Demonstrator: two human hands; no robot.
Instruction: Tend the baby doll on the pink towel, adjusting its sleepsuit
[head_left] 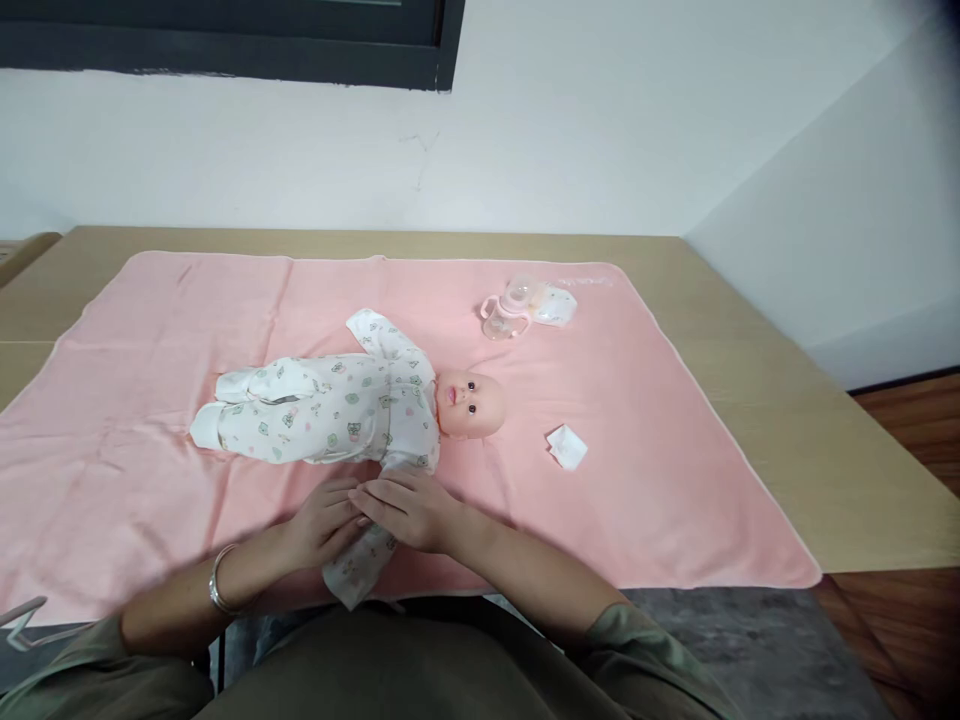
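Note:
A baby doll (pixel 471 405) in a white printed sleepsuit (pixel 337 400) lies face up, its head toward the right and its feet toward the left. My left hand (pixel 330 520) is closed on the near sleeve (pixel 364 565) from the left side. From the right, my right hand (pixel 412 510) curls over the same sleeve, its fingertips meeting those of my left hand. The sleeve's loose end hangs toward me, past the table's front edge. Whatever is inside the sleeve is hidden. The doll's other sleeve (pixel 386 335) stretches away toward the wall.
A pink blanket (pixel 637 400) covers much of the wooden table (pixel 772 420). A clear baby bottle with pink handles (pixel 504 315) lies at the back, beside a small white printed item (pixel 556 306). A folded white piece (pixel 568 447) sits right of the doll's head. A white wall stands behind.

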